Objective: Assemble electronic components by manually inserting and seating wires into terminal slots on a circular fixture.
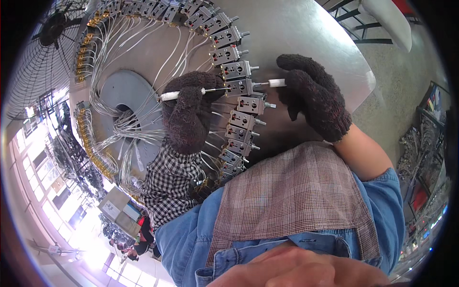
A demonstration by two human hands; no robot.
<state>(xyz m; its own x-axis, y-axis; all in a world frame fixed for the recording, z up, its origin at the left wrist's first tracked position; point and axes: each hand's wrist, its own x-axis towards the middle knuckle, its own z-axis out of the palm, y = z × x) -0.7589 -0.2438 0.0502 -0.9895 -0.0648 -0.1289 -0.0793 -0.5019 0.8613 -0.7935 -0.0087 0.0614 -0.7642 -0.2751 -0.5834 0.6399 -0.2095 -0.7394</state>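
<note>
My left hand (186, 112), in a dark knitted glove, is closed around a thin screwdriver-like tool with a white handle (170, 96). Its slim metal shaft (217, 89) points right, and the tip reaches a small metal box-shaped unit (239, 87). On that unit's other side, my right hand (313, 93), gloved the same way, grips a short white cylindrical piece (277, 82) in line with the unit's protruding shaft. The fingers partly hide this piece. One right finger stretches away from it.
Similar metal units (237, 70) line the round fixture's edge in an arc, shafts outward. White wires (143, 136) run to a grey central disc (129, 86). A metal tabletop (306, 28) lies beneath. A large fan (50, 31) stands left, a white seat (389, 21) far right.
</note>
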